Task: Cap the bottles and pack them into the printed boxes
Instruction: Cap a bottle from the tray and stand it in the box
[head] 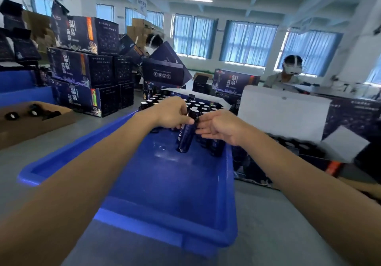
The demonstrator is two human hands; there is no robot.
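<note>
- Two bare hands meet over the far half of the blue crate [231,183], forearms reaching in from its near end.
- left hand [173,111]: fingers curled round the upper part of one dark bottle [186,133], thumb on the near side, firm hold.
- right hand [218,127]: fingers half-curled, tips at the bottle's neck just below its top; cannot tell if they pinch it or only touch.
- bottle: inside the crate, tilted with its top leaning away, base low over the crate floor; dark top, white print down the side.
- more bottles [198,106]: packed upright at the crate's far end, most showing pale tops; a few stand along its right wall beside the held one.
- open box [282,113]: just right of the crate, white flap raised, dark round tops visible inside.
- printed boxes [82,65]: stacked dark blue, beyond the crate's far-left corner.
- cardboard tray [31,121]: left of the crate, well apart, with black caps [12,116] lying in it.
- person [288,74] in a white headset sits far beyond the crate's right side, by the curtained windows.
</note>
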